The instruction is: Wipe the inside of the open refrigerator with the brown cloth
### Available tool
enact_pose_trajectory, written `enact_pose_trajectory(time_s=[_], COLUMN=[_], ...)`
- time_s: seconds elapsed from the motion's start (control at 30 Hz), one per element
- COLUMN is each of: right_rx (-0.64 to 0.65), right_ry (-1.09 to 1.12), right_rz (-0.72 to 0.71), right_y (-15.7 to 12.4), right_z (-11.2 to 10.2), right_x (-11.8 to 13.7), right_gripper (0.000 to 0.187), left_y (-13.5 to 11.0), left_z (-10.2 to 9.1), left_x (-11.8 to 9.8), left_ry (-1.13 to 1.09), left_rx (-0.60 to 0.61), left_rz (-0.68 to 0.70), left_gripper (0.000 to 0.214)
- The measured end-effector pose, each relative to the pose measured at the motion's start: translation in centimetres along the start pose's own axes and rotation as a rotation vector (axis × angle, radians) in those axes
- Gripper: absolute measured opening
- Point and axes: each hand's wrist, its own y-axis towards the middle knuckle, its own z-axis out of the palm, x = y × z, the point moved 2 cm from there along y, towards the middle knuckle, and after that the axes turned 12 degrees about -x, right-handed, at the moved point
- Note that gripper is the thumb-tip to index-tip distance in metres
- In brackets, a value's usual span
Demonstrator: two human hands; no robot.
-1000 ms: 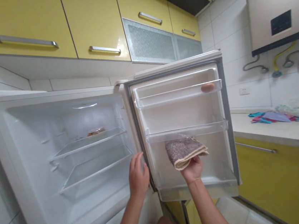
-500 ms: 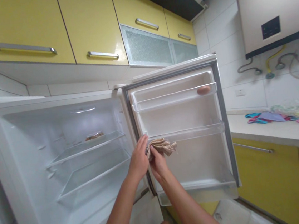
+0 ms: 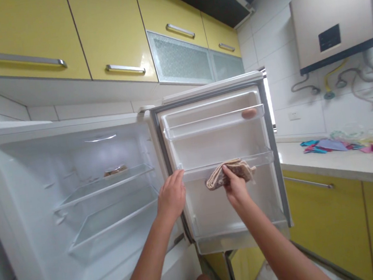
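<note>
A folded beige-and-brown cloth (image 3: 216, 178) is pinched in my right hand (image 3: 236, 190), thumb on top, in front of the door's middle shelf (image 3: 262, 157). My left hand (image 3: 172, 194) is by the hinge side of the open fridge door (image 3: 207, 207), its outstretched fingers at the left end of that shelf. Whether the fingertips press on the shelf I cannot tell. On the upper door shelf (image 3: 205, 125) lies a brown egg (image 3: 249, 113). Left of my hands is the fridge interior (image 3: 43, 219), with two glass shelves.
A small brown item (image 3: 116, 170) lies on the upper glass shelf (image 3: 110, 183). Colourful cloths or gloves (image 3: 331, 145) lie on the counter (image 3: 354, 165) at right. Yellow cabinets (image 3: 109, 27) hang above the fridge, and a water heater (image 3: 334, 19) is on the wall.
My right hand has moved right with the cloth, away from my left hand. The left hand stays near the shelf's left end. The view has shifted slightly right.
</note>
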Motion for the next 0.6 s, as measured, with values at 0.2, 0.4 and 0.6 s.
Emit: enact_pose_trajectory(time_s=[0.2, 0.4, 0.6], right_rx=[-0.231, -0.189, -0.044], right_ry=[-0.057, -0.305, -0.714], right_rz=[-0.309, -0.478, -0.953], right_y=[4.5, 5.1, 3.0], right_z=[-3.4, -6.3, -9.6], right_x=[7.2, 8.9, 7.5], right_gripper=[0.056, 0.057, 0.051], left_y=[-0.2, -0.3, -0.5], left_z=[0.5, 0.8, 0.4], left_x=[0.3, 0.6, 0.8], left_ry=[-0.050, -0.081, -0.081], left_rx=[-0.049, -0.076, -0.047], left_rz=[0.008, 0.016, 0.000], left_gripper=[0.055, 0.057, 0.058])
